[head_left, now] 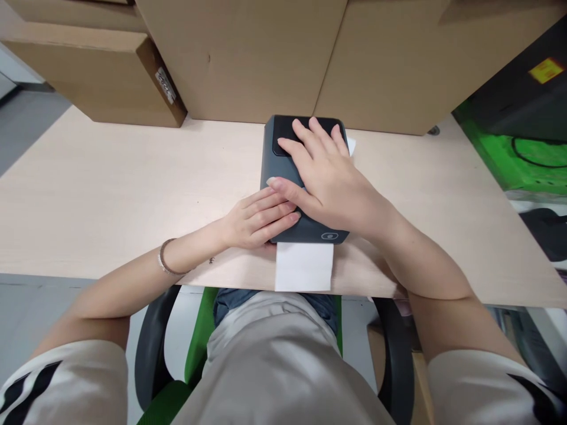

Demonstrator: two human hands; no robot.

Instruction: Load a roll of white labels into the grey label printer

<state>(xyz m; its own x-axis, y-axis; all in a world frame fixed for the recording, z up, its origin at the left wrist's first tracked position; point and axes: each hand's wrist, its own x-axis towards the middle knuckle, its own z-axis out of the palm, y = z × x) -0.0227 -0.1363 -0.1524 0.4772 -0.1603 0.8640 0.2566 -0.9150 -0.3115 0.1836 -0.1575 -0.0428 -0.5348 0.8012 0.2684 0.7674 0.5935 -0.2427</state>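
Observation:
A dark grey label printer (268, 154) with a glossy black panel on its top rests on the pale desk. From its front end a white paper strip (304, 267) hangs out to the desk's near edge. A bit of white also shows beside its far right corner. My right hand (325, 168) lies spread over the top, its fingertips on the black panel and its thumb pointing left. Lower down, my left hand (261, 217) has its fingers stretched flat across the printer's near left part, partly under the right thumb. Little of the left thumb can be seen.
Large cardboard boxes (248, 59) stand along the back of the desk (110, 195), right behind the printer. Another brown box (93, 74) stands at the back left. On the right are a bright green surface (527, 168) and a dark case (527, 94). Chair armrests (394, 354) flank my body.

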